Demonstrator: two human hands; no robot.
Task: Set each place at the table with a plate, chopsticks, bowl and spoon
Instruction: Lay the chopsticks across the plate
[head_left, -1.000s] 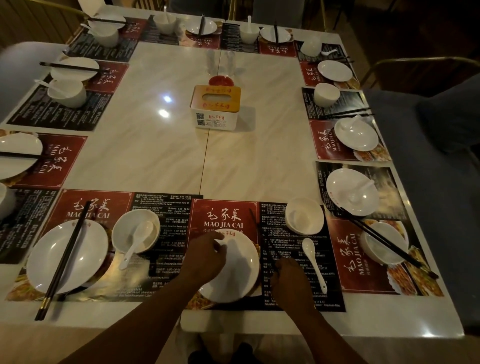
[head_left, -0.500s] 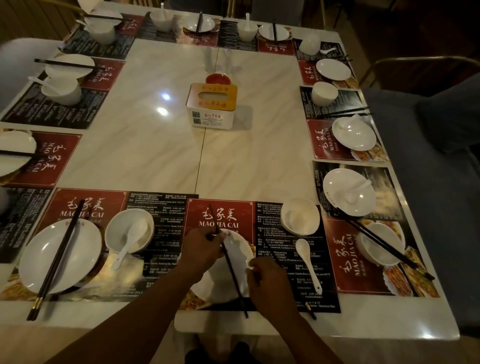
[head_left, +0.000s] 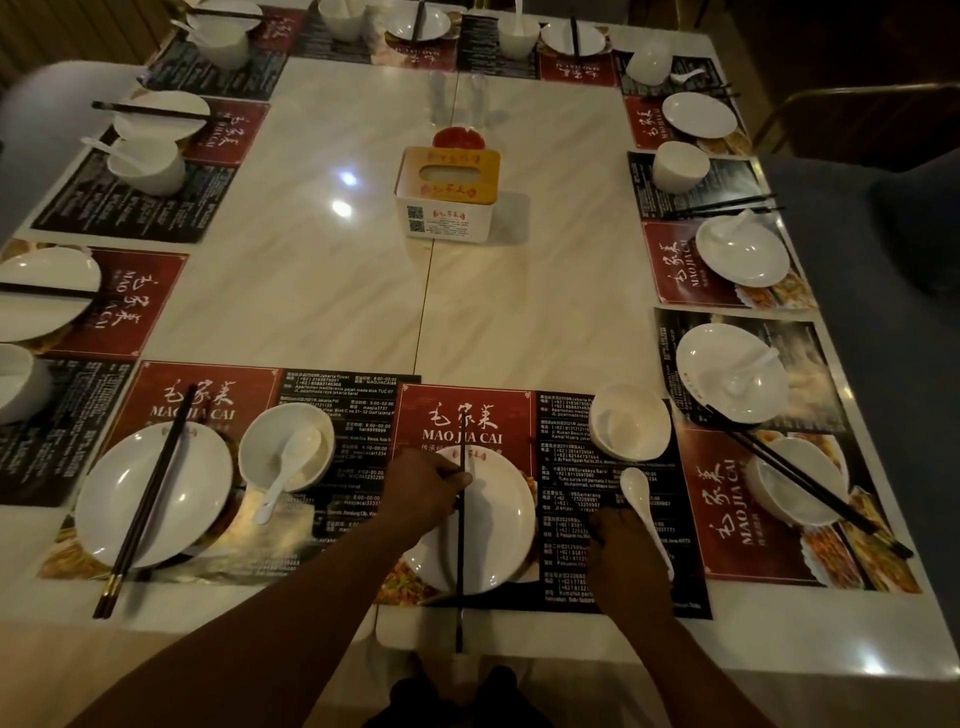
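Holding chopsticks over our nearest plate

Our left grip (head_left: 421, 493) pinches the chopsticks (head_left: 460, 551), which lie across the plate (head_left: 498, 525), their near end past the desk (head_left: 322, 291) edge. Our right grip (head_left: 626, 551) rests by the spoon (head_left: 638, 486); we cannot tell whether it holds it. Beyond, the bowl (head_left: 631, 423) sits empty; farther, a tissue box (head_left: 447, 195).

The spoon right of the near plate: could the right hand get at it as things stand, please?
Probably yes: the right hand lies right beside the spoon, with nothing between them.
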